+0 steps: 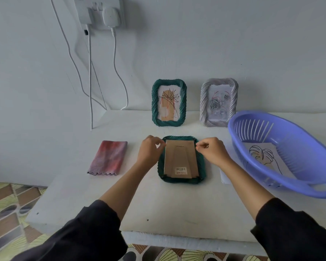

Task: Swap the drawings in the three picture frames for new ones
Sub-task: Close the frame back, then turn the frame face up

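A green picture frame [201, 172] lies face down on the white table [158, 204], its brown cardboard back [181, 159] facing up. My left hand [150, 150] pinches at the back's upper left edge. My right hand [213, 150] pinches at the upper right edge. A second green frame [154, 102] with a plant drawing stands upright against the wall. Beside it stands a white frame [203, 102] holding a rose drawing. A sheet with a leaf drawing [263, 157] lies in the purple basket [309, 144] at the right.
A folded red-and-grey cloth [108, 157] lies left of the face-down frame. A small white object [225, 178] sits by the basket's near side. Cables [90, 72] hang from a wall socket down to the table's back left. Patterned floor shows beyond the table's left and front edges.
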Action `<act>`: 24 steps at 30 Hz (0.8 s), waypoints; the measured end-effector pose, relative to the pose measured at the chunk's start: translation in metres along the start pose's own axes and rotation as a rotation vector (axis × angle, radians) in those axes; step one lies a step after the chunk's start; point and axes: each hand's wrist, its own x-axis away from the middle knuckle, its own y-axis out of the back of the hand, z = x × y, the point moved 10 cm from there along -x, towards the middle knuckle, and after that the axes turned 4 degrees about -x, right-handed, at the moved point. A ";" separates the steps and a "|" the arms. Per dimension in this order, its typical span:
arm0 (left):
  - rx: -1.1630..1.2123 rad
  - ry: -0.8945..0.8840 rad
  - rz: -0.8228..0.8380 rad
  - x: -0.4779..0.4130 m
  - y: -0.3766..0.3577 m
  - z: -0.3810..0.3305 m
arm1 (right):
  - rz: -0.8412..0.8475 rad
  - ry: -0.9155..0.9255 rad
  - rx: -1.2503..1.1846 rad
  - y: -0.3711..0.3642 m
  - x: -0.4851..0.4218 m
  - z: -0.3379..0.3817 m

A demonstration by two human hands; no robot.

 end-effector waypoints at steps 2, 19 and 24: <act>0.002 0.015 0.006 -0.013 -0.007 -0.003 | -0.033 -0.045 0.017 -0.003 -0.016 -0.011; -0.044 0.005 0.083 -0.042 -0.035 0.005 | -0.068 -0.042 0.136 -0.026 -0.046 -0.018; -0.008 -0.013 0.065 -0.040 -0.033 0.004 | -0.078 -0.024 0.145 -0.024 -0.043 -0.014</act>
